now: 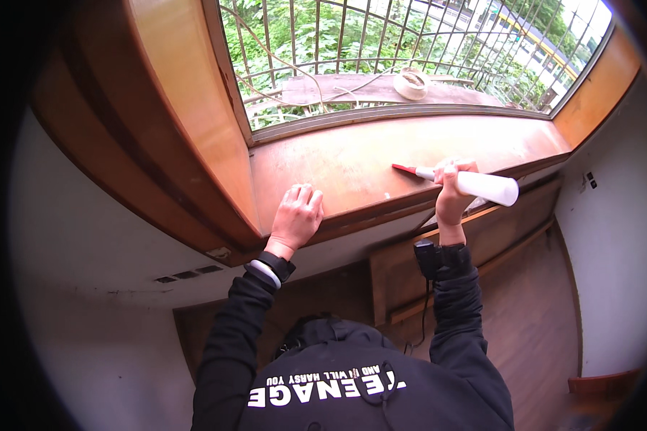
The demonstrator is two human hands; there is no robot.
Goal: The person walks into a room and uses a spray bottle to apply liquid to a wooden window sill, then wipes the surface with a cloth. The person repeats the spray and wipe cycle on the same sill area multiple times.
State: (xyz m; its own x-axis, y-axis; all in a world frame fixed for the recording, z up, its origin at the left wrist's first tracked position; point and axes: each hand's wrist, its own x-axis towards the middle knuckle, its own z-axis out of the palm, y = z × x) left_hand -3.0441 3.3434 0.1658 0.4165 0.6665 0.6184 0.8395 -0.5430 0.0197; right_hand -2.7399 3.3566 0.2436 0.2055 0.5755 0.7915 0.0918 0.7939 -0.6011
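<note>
My right hand [453, 186] is closed around the neck of a white plastic spray bottle [490, 187], tilted almost flat, with its red part [404, 168] pointing left over the wooden window sill [345, 156]. Near the sill's left front edge rests my left hand [298, 213], knuckles up and fingers curled down on the wood. Whether anything lies under those fingers is hidden. Pale scuffs and a small white spot mark the sill between the hands.
Behind the sill is a window with a metal frame [388, 112] and outer bars. Outside, a round pot [411, 84] stands on a weathered board [356, 89]. Below the sill a wooden panel [490, 242] leans near the wall. A black device [425, 258] with a cord hangs by my right wrist.
</note>
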